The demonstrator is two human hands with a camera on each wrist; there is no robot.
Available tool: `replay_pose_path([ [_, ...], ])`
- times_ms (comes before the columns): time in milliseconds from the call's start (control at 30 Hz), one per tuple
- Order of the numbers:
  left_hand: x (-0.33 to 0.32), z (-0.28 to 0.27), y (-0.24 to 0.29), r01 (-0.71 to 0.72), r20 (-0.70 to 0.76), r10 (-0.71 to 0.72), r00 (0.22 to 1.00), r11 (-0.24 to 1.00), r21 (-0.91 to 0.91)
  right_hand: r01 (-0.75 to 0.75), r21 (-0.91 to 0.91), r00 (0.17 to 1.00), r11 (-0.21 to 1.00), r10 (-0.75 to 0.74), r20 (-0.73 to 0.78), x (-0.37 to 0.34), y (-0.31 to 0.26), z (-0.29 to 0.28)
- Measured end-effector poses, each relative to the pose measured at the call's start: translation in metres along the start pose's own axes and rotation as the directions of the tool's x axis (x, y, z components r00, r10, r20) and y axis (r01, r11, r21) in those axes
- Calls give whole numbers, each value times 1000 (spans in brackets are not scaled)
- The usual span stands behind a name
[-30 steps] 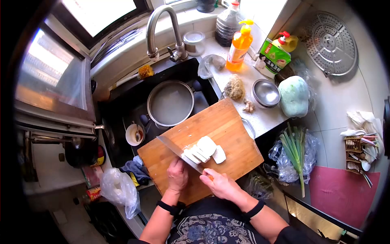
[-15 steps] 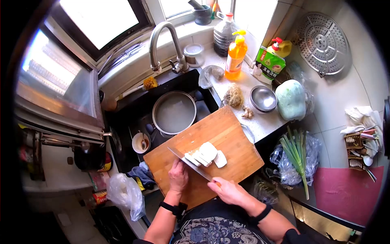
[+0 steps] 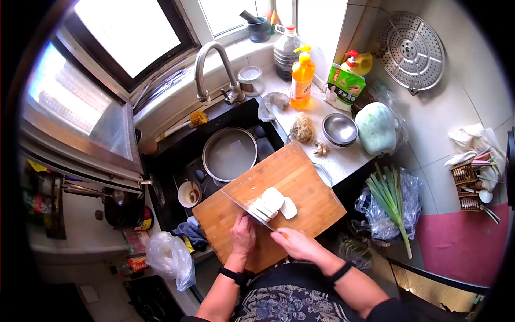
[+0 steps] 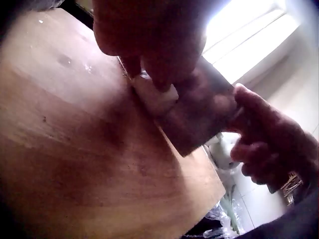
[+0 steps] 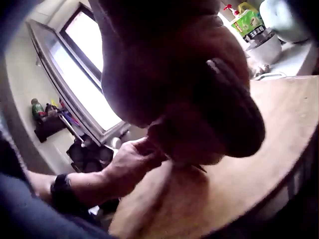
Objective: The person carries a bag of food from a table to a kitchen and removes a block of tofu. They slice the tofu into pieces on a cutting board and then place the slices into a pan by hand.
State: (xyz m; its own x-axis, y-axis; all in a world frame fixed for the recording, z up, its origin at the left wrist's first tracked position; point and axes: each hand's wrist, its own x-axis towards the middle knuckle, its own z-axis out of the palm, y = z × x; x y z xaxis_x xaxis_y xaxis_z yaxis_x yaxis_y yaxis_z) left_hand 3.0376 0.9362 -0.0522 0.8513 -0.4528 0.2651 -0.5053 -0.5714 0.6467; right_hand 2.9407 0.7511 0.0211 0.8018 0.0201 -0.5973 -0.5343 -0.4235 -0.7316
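Note:
On the wooden cutting board (image 3: 316, 198) lie several white slices (image 3: 272, 198) of a firm food, some fanned in an overlapping row. My right hand (image 3: 296, 244) grips the handle of a cleaver (image 4: 204, 109), whose broad blade stands on edge beside the row. With bent fingertips my left hand (image 3: 243, 235) holds a white piece (image 4: 154, 97) against the board, right at the flat of the blade. The right wrist view shows mostly my dark right hand, with the left hand (image 5: 132, 162) behind it.
The board overlaps a black sink (image 3: 171, 166) holding a pan (image 3: 230, 155) and a small bowl (image 3: 189, 194). A metal bowl (image 3: 340, 129), ginger (image 3: 321, 148) and a pale green melon (image 3: 375, 129) stand on the counter. Leeks (image 3: 389, 198) lie at right, a plastic bag (image 3: 169, 257) at left.
The head view has shifted slightly. The cleaver has come closer against the row of slices, and my left fingers are closer to the blade. The board stays under both hands.

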Motion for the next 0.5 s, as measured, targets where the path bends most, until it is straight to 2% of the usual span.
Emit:
replay_pose_path([
  [100,2,-5,4,32,47,-32,998,999,15,21,29,1000,999,-21,-21,1,0,3],
  [133,2,-1,6,19,20,-19,1000,1000,-9,44,30,999,999,-43,-33,-9,4,1],
  [167,-2,3,8,12,-3,-12,1000,999,-30,-13,31,1000,999,12,25,-24,10,-6],
  [233,-5,10,10,33,-15,-34,999,999,-36,-72,29,997,997,71,9,-37,19,-7],
  [300,-14,12,12,77,21,-76,997,997,-11,-52,39,999,998,51,17,-16,13,0],
  [433,-9,9,10,-4,14,4,1000,999,-42,-1,3,1000,1000,1,-5,10,-3,0],
  [500,-11,11,11,9,57,-7,998,999,-35,-26,38,1000,999,26,-8,-7,0,-4],
])
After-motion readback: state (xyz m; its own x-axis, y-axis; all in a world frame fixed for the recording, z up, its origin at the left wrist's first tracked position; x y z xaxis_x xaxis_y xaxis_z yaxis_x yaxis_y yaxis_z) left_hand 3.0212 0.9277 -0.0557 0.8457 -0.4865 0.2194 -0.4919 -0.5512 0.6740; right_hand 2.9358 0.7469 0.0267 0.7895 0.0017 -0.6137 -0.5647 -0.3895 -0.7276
